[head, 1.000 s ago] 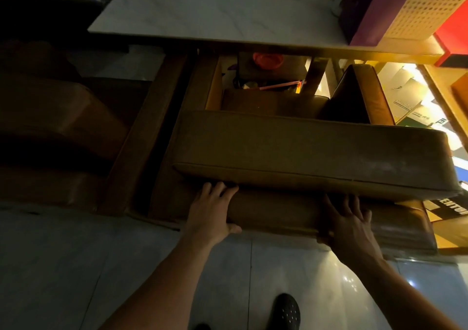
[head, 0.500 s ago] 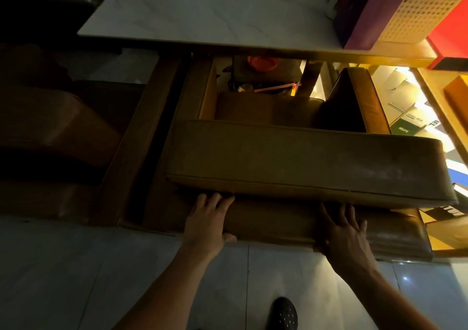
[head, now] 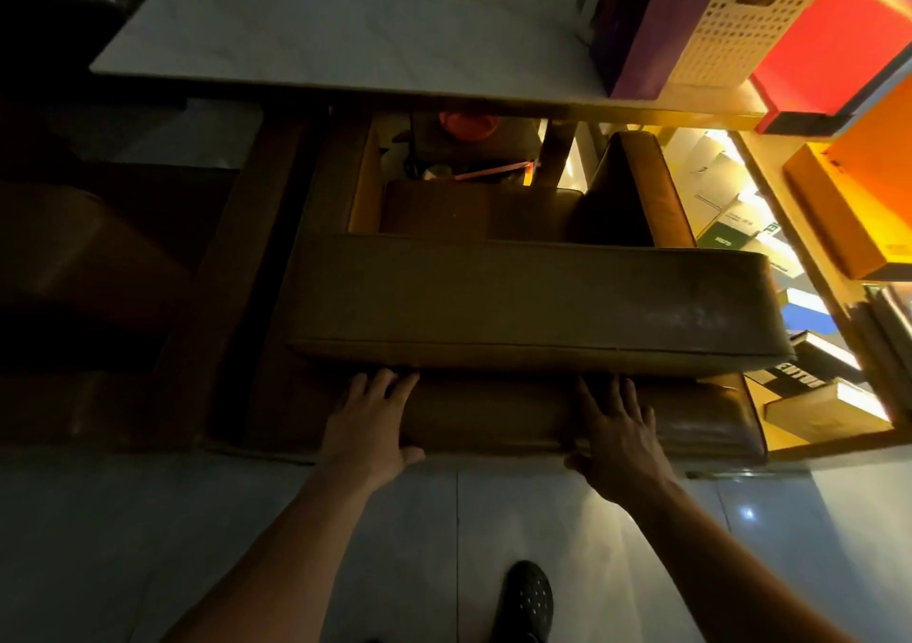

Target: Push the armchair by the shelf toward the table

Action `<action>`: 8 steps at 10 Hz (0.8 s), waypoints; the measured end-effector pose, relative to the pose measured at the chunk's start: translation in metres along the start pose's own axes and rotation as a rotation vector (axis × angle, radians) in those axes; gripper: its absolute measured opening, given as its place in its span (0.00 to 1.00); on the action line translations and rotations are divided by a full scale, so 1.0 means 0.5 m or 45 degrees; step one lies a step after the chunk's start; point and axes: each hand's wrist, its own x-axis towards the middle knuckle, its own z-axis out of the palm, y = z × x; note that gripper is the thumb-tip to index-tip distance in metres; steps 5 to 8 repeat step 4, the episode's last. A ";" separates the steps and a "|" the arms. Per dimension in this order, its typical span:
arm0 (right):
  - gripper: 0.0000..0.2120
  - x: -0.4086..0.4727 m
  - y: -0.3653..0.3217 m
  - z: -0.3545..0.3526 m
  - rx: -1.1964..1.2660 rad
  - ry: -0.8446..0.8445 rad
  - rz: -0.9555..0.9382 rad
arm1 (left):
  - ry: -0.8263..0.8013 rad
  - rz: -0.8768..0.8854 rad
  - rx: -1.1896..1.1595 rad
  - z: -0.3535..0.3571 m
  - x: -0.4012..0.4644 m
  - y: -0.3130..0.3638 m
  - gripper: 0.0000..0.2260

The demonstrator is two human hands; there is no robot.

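A long brown leather cushion lies across the top of a brown padded seat. My left hand presses flat against the seat's front face, fingers straight, with the fingertips reaching up under the cushion's front edge. My right hand lies flat on the same front face further right, its fingertips also hidden under the cushion. Behind the cushion stand another brown cushion and an upright armrest.
A white marble table overhangs the seat; it carries a purple box, a white perforated basket and a red box. Books and boxes fill lit shelves at right. A dark sofa stands left. My black shoe is on the tiled floor.
Both hands stay flat on the seat's front under the cushion edge. The view has shifted slightly; the cushion has hardly moved.
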 end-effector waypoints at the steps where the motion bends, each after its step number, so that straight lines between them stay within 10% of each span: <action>1: 0.48 -0.023 -0.009 -0.010 0.060 -0.002 -0.012 | -0.083 -0.018 -0.083 -0.011 -0.014 0.003 0.44; 8: 0.31 -0.128 -0.031 -0.085 0.175 -0.029 -0.084 | -0.170 -0.021 -0.205 -0.093 -0.127 -0.008 0.35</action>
